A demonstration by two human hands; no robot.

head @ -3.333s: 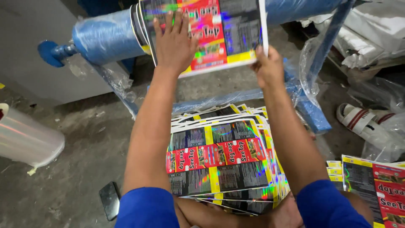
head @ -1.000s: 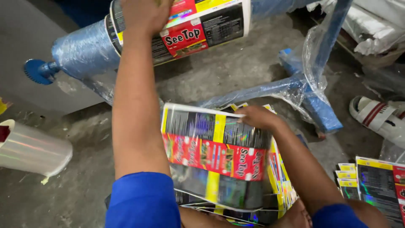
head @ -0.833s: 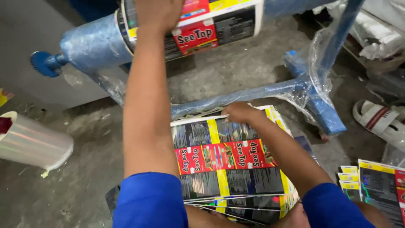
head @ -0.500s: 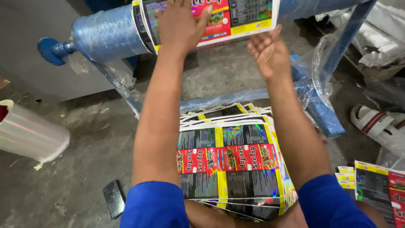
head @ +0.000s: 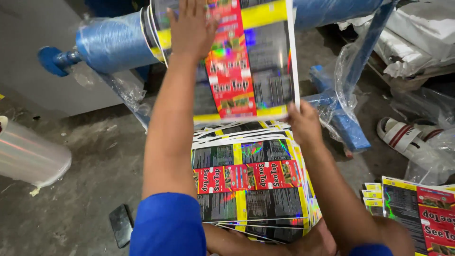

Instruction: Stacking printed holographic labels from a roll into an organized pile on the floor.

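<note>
Pressing flat w/ open palm, the left hand (head: 189,26) pins a glossy printed sheet (head: 246,61) against the blue wrapped roller (head: 111,42). Right hand (head: 304,125) pinches the sheet's lower right corner (fingers closed on it). Stack of printed sheets (head: 249,185) lies below on the floor, betw. both arms.

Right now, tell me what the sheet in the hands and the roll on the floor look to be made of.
Printed sheet: likely glossy foil-laminated paper or film; rainbow glints, bends without creasing under the left hand and right hand.
Floor roll: probably clear plastic film; translucent with shiny streaks.
</note>
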